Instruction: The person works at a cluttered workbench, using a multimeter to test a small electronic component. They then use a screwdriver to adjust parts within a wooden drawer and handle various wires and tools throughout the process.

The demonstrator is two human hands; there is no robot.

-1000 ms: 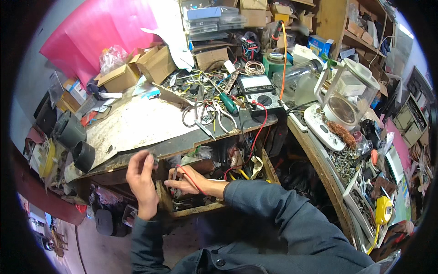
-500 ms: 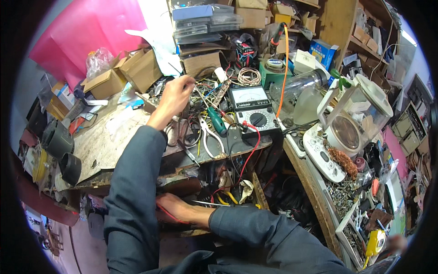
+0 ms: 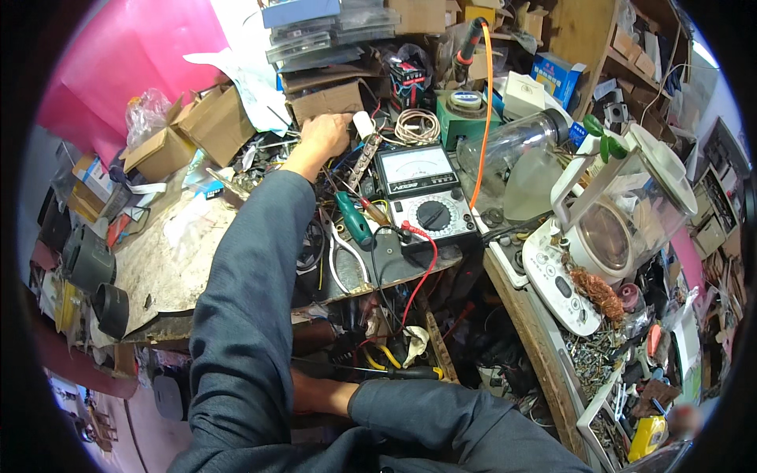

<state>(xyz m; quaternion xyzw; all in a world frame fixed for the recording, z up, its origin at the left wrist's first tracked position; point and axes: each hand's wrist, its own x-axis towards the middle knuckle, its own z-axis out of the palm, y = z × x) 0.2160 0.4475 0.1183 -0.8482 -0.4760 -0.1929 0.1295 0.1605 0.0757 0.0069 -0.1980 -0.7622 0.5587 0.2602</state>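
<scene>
My left hand [image 3: 325, 138] reaches over the cluttered back of the bench, beside a cardboard box [image 3: 327, 102]. Its fingers are curled downward among wires and small parts; what they grip, if anything, is hidden. Just right of it are a white cylindrical piece [image 3: 363, 124] and a narrow strip of parts [image 3: 363, 161]. Low in front of the bench, my right hand [image 3: 306, 392] sits mostly behind my left sleeve, its fingers out of sight. Close by in the open drawer space lies a screwdriver with a black and yellow handle [image 3: 422, 373].
An analog multimeter [image 3: 432, 213] with red and black leads stands mid-bench. Left of it lie a green-handled screwdriver [image 3: 353, 219] and white-handled pliers [image 3: 347, 264]. At right are a clear jar [image 3: 516, 146], a white blender-like appliance [image 3: 564, 288] and heaped screws [image 3: 591, 355].
The view has shifted. My left hand has moved farther back, close to the cardboard box. My right hand is now more covered by my left sleeve, and the black and yellow screwdriver handle shows.
</scene>
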